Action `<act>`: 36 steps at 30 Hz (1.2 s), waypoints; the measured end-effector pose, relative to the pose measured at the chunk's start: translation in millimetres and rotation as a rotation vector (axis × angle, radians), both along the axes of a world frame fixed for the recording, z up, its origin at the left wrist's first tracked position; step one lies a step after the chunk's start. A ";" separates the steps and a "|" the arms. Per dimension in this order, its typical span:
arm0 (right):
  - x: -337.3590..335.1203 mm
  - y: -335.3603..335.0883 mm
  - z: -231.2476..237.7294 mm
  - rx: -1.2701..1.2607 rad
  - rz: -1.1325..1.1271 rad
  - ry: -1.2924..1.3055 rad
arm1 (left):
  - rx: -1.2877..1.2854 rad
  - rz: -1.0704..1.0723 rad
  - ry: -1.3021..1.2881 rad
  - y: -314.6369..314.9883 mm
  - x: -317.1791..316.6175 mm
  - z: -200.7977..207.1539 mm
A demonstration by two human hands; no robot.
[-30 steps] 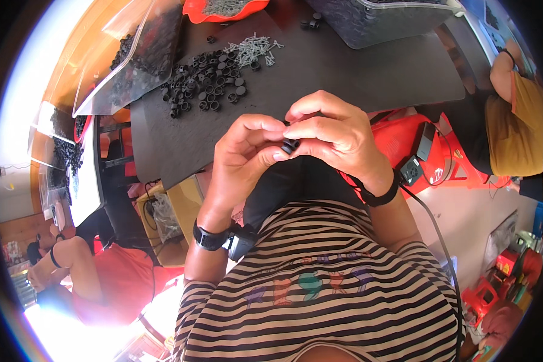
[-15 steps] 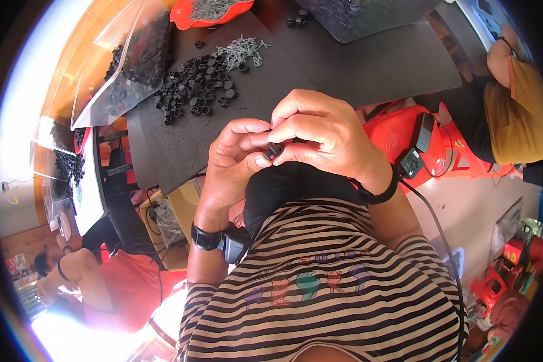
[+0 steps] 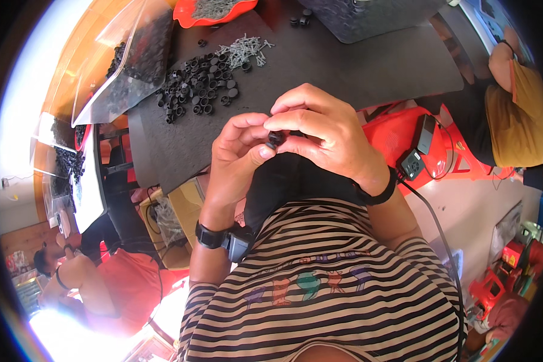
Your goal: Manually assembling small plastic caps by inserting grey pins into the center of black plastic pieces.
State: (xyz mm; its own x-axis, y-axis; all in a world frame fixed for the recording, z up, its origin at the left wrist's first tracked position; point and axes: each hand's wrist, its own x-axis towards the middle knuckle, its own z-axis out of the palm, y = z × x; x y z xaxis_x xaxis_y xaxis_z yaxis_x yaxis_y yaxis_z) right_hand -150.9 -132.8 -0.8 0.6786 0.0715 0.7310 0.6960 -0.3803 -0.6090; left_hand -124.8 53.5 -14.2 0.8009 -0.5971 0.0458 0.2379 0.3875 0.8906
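Note:
Between the fingertips of both hands, just off the table's near edge, is a small round black plastic part (image 3: 275, 139). My left hand (image 3: 238, 145) pinches it with thumb and fingers from the left. From the right, my right hand (image 3: 323, 130) closes thumb and index finger on it; the fingers partly cover it. Beyond my hands a heap of black plastic caps and rings (image 3: 199, 84) lies on the dark table. A small pile of silver screws (image 3: 246, 49) touches the heap's far right side.
An orange-red bowl of screws (image 3: 214, 17) stands at the back. Clear bins hold black parts, one at left (image 3: 123, 75), another at back right (image 3: 368, 18). A red plastic stool (image 3: 398, 136) is at right. Co-workers sit on both sides. A cable (image 3: 440, 235) runs past my right arm.
Both hands have risen very slightly in the picture, still together on the black part. The part has turned a little between the fingertips.

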 end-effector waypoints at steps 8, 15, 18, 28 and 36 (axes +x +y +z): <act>0.8 -5.2 -17.3 0.011 0.002 -0.013 | 0.107 0.115 0.012 -10.0 -0.3 1.5; -8.3 1.0 -15.2 0.110 -0.026 0.118 | 0.122 0.190 -0.001 -19.5 2.1 3.5; -5.9 1.7 -19.3 0.114 -0.013 0.161 | 0.155 0.184 -0.031 -17.9 5.5 -0.8; 6.2 -1.0 -19.3 0.058 -0.076 0.079 | 0.220 0.092 -0.011 -12.8 15.4 5.7; 1.1 9.9 -19.5 0.161 -0.140 0.152 | 0.101 0.146 -0.006 -16.7 21.0 -9.6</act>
